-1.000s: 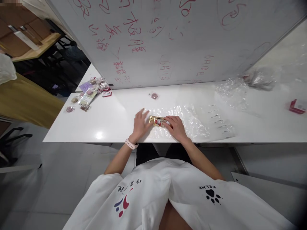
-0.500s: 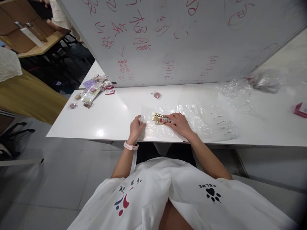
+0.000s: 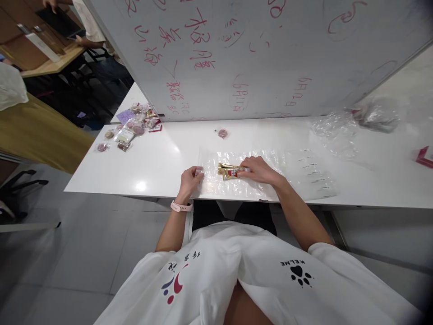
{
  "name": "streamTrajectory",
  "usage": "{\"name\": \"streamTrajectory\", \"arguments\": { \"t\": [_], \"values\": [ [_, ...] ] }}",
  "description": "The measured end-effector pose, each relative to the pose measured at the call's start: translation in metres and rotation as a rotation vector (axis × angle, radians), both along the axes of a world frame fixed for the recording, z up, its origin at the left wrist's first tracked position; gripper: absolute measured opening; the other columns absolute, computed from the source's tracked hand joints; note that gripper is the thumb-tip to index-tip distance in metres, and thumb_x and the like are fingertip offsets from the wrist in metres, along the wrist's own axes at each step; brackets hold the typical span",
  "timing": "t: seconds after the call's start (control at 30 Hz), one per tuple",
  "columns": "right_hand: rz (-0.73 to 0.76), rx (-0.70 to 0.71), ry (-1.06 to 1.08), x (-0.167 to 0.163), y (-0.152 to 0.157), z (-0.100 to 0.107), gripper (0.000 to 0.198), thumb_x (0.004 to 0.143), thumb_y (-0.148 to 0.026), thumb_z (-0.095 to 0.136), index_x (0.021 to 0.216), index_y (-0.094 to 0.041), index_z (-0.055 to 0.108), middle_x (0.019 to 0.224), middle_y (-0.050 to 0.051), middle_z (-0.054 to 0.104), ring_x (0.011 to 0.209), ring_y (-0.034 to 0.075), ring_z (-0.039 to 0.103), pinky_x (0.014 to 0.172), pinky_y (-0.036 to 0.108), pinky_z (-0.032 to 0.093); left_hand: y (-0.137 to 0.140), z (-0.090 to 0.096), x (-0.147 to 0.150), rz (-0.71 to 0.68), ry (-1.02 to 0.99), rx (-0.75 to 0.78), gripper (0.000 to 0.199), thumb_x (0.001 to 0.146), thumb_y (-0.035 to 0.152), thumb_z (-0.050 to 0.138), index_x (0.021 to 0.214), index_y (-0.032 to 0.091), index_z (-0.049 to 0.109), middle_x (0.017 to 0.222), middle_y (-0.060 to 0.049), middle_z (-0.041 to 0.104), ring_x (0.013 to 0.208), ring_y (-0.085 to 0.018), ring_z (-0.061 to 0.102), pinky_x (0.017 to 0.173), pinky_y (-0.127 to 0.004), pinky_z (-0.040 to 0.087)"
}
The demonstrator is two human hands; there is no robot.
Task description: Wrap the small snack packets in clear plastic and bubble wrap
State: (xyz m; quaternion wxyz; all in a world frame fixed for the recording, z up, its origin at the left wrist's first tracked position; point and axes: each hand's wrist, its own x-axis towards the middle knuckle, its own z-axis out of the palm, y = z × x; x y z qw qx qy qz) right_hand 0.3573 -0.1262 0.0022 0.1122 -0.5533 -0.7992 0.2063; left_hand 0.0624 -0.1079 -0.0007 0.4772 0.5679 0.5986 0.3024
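Note:
A sheet of clear bubble wrap [image 3: 284,176] lies flat along the front of the white table. On its left part are gold and red stick packets [image 3: 230,171], several perhaps, side by side; their right ends are under my fingers. My right hand [image 3: 259,170] is closed around those right ends. At the left edge of the wrap, my left hand [image 3: 190,179] pinches the clear plastic between thumb and fingers. A pink band is on my left wrist. A small round wrapped snack [image 3: 222,133] sits behind the packets.
A whiteboard [image 3: 243,58] with red writing stands across the back of the table [image 3: 162,180]. Several wrapped snacks [image 3: 137,128] are heaped at the left end. Crumpled clear plastic [image 3: 375,115] and a red item [image 3: 426,157] are at the right. Another person's arm [image 3: 91,34] shows at upper left.
My left hand has closed from a loose, open shape onto the wrap's left edge. My right hand and the packets have shifted slightly right, and its fingers have closed more.

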Motion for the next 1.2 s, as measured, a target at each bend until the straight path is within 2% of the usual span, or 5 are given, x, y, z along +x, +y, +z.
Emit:
{"name": "streamTrajectory", "arguments": {
  "t": [0.17, 0.47, 0.77, 0.93, 1.2],
  "values": [
    [-0.073, 0.238, 0.037, -0.016, -0.014, -0.015, 0.043, 0.100, -0.040, 0.045, 0.140, -0.029, 0.056, 0.150, 0.008, 0.050, 0.131, 0.032, 0.047, 0.107, 0.051, 0.032, -0.004, 0.008, -0.002, 0.034, -0.107, -0.061, 0.029, 0.077, 0.035, 0.068, 0.063, 0.020, 0.047, 0.054, 0.007, 0.043, 0.047, -0.007, 0.040, 0.047, -0.021, 0.033],
    [-0.078, 0.261, 0.043, -0.033, -0.020, -0.044, 0.041, 0.104, -0.037, 0.041, 0.140, -0.032, 0.058, 0.150, 0.003, 0.052, 0.134, 0.029, 0.046, 0.113, 0.054, 0.028, -0.016, 0.018, 0.041, -0.016, -0.583, -0.104, 0.029, 0.087, 0.048, 0.058, 0.093, 0.021, 0.050, 0.105, -0.009, 0.072, 0.092, -0.018, 0.071, 0.083, -0.034, 0.056],
    [-0.085, 0.270, 0.070, -0.032, -0.020, -0.045, 0.042, 0.105, -0.041, 0.039, 0.142, -0.036, 0.056, 0.149, 0.001, 0.054, 0.134, 0.027, 0.046, 0.112, 0.053, 0.028, -0.065, -0.017, 0.064, -0.102, 0.126, 0.385, 0.097, 0.086, 0.055, 0.067, 0.159, 0.024, 0.011, 0.167, -0.018, 0.015, 0.156, -0.032, 0.014, 0.125, -0.052, 0.025],
    [-0.071, 0.290, 0.085, -0.031, -0.021, -0.043, 0.040, 0.104, -0.038, 0.040, 0.139, -0.033, 0.060, 0.145, 0.003, 0.057, 0.133, 0.027, 0.047, 0.110, 0.053, 0.031, -0.056, -0.029, 0.073, -0.259, 0.112, 0.488, 0.057, 0.105, 0.039, 0.022, 0.162, 0.031, 0.016, 0.167, -0.005, 0.025, 0.157, -0.020, 0.014, 0.128, -0.046, 0.019],
    [-0.103, 0.159, 0.291, -0.020, -0.013, -0.052, 0.051, 0.090, -0.026, 0.054, 0.140, -0.026, 0.060, 0.134, 0.008, 0.065, 0.133, 0.031, 0.049, 0.112, 0.057, 0.036, -0.044, -0.023, 0.074, -0.709, 0.541, 0.655, 0.061, 0.102, 0.025, 0.029, 0.162, 0.023, 0.018, 0.167, -0.010, 0.024, 0.157, -0.024, 0.013, 0.126, -0.056, 0.009]
  ]
}}
